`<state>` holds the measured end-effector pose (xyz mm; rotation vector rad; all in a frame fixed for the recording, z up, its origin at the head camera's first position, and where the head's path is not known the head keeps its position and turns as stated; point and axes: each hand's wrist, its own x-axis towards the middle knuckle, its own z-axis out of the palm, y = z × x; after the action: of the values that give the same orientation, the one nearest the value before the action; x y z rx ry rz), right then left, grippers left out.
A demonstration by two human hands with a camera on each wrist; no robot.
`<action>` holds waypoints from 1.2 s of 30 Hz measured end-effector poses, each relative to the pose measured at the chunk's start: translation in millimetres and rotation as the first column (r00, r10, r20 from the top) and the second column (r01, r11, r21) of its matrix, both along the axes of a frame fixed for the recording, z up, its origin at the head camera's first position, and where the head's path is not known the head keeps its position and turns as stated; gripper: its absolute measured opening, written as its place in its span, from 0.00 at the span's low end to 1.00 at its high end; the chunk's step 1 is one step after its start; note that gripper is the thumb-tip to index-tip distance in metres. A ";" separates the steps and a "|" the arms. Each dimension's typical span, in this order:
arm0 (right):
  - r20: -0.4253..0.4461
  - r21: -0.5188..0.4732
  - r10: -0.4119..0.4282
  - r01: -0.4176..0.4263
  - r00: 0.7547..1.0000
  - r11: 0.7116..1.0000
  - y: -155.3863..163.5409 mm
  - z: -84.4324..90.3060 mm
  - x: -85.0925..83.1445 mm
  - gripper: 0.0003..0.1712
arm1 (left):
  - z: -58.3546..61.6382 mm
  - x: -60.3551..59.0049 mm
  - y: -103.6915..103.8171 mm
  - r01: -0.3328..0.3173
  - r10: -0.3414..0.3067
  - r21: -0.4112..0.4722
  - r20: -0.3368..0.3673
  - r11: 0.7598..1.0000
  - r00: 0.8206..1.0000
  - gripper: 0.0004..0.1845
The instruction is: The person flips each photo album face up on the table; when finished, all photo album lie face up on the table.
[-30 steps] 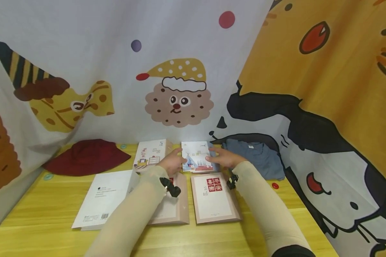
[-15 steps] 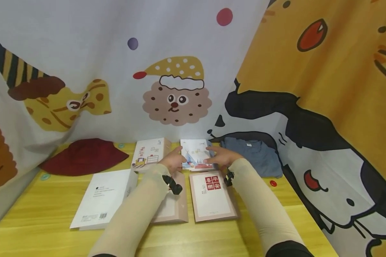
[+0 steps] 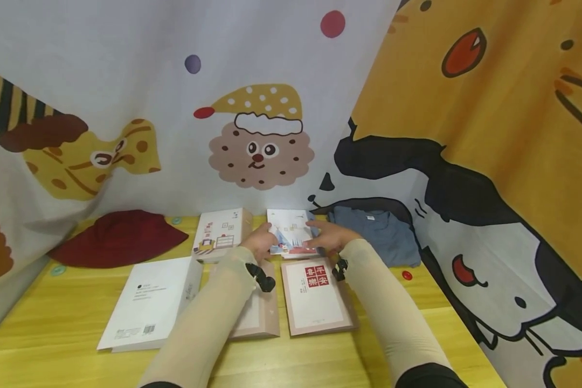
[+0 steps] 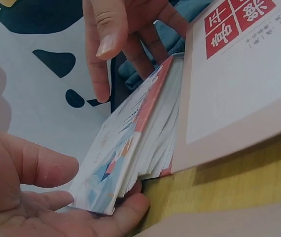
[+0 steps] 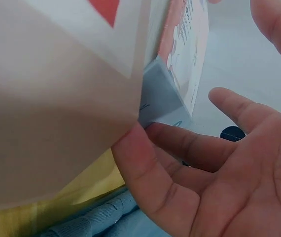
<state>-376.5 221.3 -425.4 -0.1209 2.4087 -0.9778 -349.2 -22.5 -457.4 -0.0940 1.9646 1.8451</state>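
A small white book with a blue and red picture on its cover lies at the back middle, between both hands. At its left edge is my left hand; the left wrist view shows those fingers reaching under the book's corner, thumb raised apart from the cover. My right hand is at the opposite edge. In the right wrist view its fingertips touch near a blue-grey flap of the book, and its thumb stands away. Just in front lies a pink-bordered book with red square characters.
Another pink-bordered book is partly hidden under the left forearm. A white book lies to its left, a thick illustrated book behind. A dark red hat and a folded blue-grey garment flank them, before a printed curtain.
The head view has turned slightly to the right, so the scene sits further left. Both hands stay at the sides of the small white book, with little visible movement.
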 end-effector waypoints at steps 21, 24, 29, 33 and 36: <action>-0.008 0.028 0.009 -0.009 1.000 1.000 -4.2 1.5 -0.4 0.54 | -3.5 -7.7 7.3 0.027 -0.027 0.020 -0.010 0.999 1.000 0.45; -0.011 0.038 0.014 -0.013 1.000 0.999 -4.8 2.3 0.0 0.52 | -4.0 -7.3 6.3 0.027 -0.026 0.020 -0.020 0.999 0.999 0.43; -0.018 0.029 0.023 -0.022 1.000 0.999 -4.5 2.6 -0.2 0.50 | -5.1 -6.3 7.0 -0.002 -0.003 -0.054 -0.083 0.999 0.997 0.43; -0.021 0.015 0.037 -0.037 0.999 0.999 -2.3 1.5 -1.9 0.49 | -5.2 -6.5 6.9 -0.017 0.015 -0.016 -0.121 1.000 0.993 0.43; -0.015 -0.002 0.043 -0.043 0.999 0.999 -0.4 1.0 -2.7 0.48 | -6.3 -6.9 4.7 -0.010 0.017 0.058 -0.127 0.998 0.992 0.43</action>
<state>-379.3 220.9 -424.4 -0.1806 2.4084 -0.9634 -356.1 -17.8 -463.6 0.0281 1.9980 1.9580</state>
